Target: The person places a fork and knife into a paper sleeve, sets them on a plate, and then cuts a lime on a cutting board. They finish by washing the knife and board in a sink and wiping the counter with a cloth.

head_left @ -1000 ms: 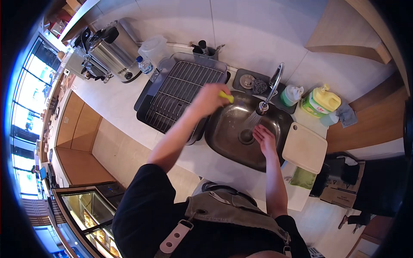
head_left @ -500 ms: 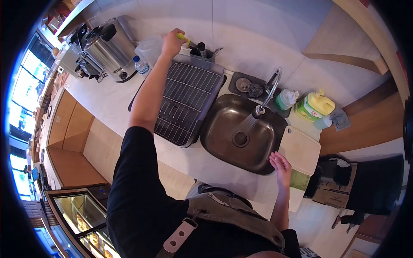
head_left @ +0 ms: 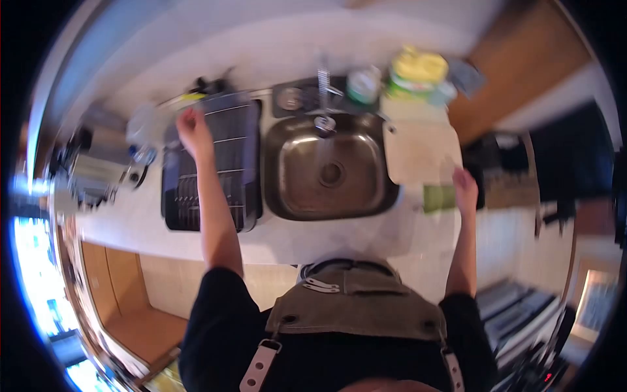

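My left hand [head_left: 192, 129] is over the dish rack [head_left: 225, 147], blurred by motion, with nothing showing in it. Just beyond its fingers, a yellow handle [head_left: 192, 97] lies at the dark utensil holder [head_left: 219, 86] behind the rack. To the right, my right hand [head_left: 466, 186] is beside the corner of the pale cutting board [head_left: 423, 150], close to a green cloth [head_left: 439, 198]; its fingers are smeared too. Between the hands, water runs from the faucet head [head_left: 324, 124] into the steel sink [head_left: 287, 196].
Behind the sink are a dark tray with a small bowl [head_left: 289, 99], a green-and-white container [head_left: 363, 86] and a yellow detergent jug [head_left: 418, 70]. A steel urn [head_left: 98, 171] and a water bottle [head_left: 142, 155] are on the left. A dark bin [head_left: 499, 153] is at the right.
My left hand has let go of the yellow-handled tool and drawn back over the rack. My right hand has moved right, away from the sink rim. The view has turned and shifted.
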